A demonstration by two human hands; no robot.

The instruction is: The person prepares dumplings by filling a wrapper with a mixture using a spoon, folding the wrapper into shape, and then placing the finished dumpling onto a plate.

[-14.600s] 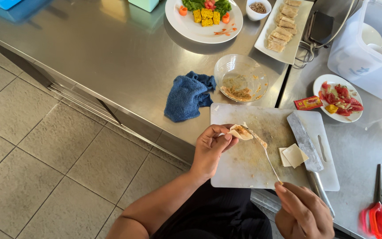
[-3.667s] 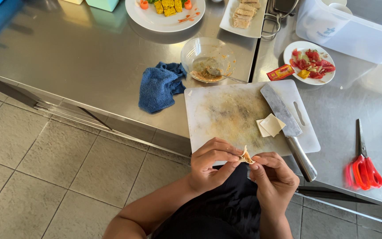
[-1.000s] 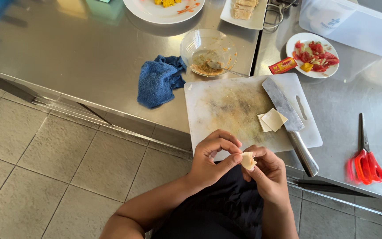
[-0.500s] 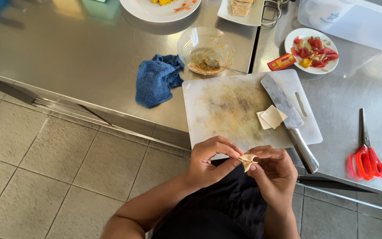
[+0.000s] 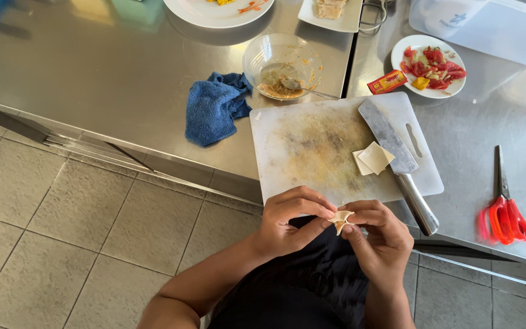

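Left hand [image 5: 288, 220], right hand [image 5: 380, 236] — both grips pinching folded dumpling [image 5: 340, 220], near cutting board [image 5: 312, 146]

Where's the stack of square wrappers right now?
In the head view, the wrappers lie on the right part of the white cutting board, touching the cleaver blade's left edge, up-right of the hands.

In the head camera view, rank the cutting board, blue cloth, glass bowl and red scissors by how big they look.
1. cutting board
2. blue cloth
3. glass bowl, close to the cloth, so that order is unsure
4. red scissors
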